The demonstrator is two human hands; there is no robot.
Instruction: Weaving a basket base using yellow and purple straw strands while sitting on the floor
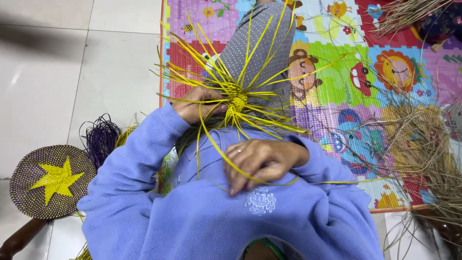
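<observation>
Right over the knee (pixel 262 45) in grey dotted fabric sits the yellow weaving (pixel 237 100), a small tight woven knot at the centre with long flat glossy strips shooting out in every direction like a starburst. From my remote seat the strips look stiff and ribbon-like, some straight, some bowed.

My left hand (pixel 196 103) sits just left of the woven centre, fingers curled around a bunch of strips and pinching them, so it's clamped on the weaving itself. My right hand (pixel 262 161) is below the centre, close to the chest of the fuzzy lavender fleece, palm down and knuckles up, fingers bent over one long strip (pixel 219 149) that curves down from the centre and runs under the fingertips. Looks like it's pressing or pinching that strip, though I can't quite see the pads. A ring shows on one finger. Both sleeves are bent in at the elbows.

Left of the weaving, on the pale glossy floor tiles, lies a round woven fan (pixel 52 180) in dark purple with a yellow star, plus a purple strip bundle (pixel 99 137) beside it. Under the knee there's a bright cartoon foam mat (pixel 356 72), and to the right of the weaving a heap of dry tan straw (pixel 423 144).
</observation>
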